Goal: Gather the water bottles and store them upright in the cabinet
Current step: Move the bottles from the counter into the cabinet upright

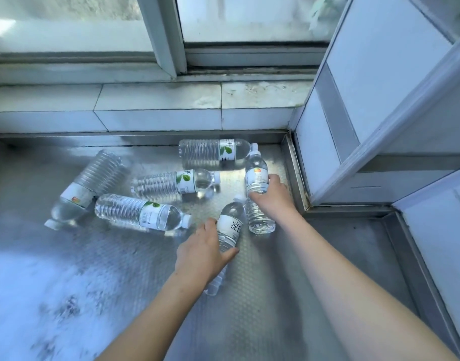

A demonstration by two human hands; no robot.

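Observation:
Several clear water bottles lie on their sides on a steel counter (275, 295). My left hand (202, 254) grips one bottle (230, 227) around its middle, its white cap pointing away from me. My right hand (271, 195) grips a second bottle (256, 178) near the counter's right edge, cap pointing to the back. Another bottle (213, 151) lies along the back edge. A bottle with a green leaf label (176, 183) lies in the middle. In front of it lies a third loose one (142, 212), and a further bottle (85, 188) lies at the left.
A tiled ledge (158, 110) and a window (168, 35) run along the back. A white open cabinet door (380, 121) juts out at the right above the counter's raised steel rim (296, 170). The counter's near left part is bright with glare.

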